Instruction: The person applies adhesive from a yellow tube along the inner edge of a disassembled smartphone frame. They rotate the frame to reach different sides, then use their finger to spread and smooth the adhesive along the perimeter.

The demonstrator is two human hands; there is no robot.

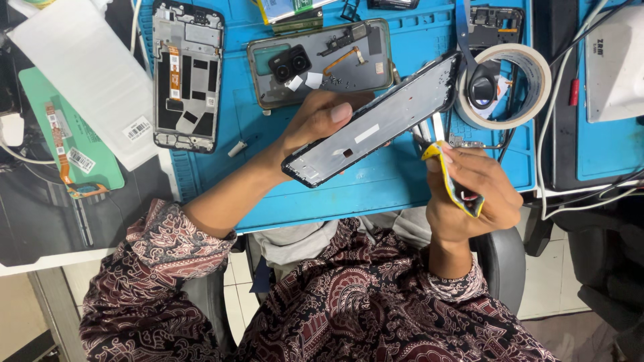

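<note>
My left hand (pixel 315 124) grips a black and grey phone frame (pixel 376 121), holding it tilted above the blue work mat (pixel 376 188). My right hand (pixel 473 194) is closed on a yellow cloth with red and dark patches (pixel 456 181), its tip just below the frame's lower edge. A pair of metal tweezers (pixel 429 131) pokes out under the frame, between the two hands. I cannot tell whether the cloth touches the frame.
On the mat lie a second phone frame with its inner parts showing (pixel 188 74), a green back cover with camera lenses (pixel 315 60), a roll of tape (pixel 506 84) and small parts. A green panel (pixel 67 134) and white sheet (pixel 87 67) lie left. Cables run at right.
</note>
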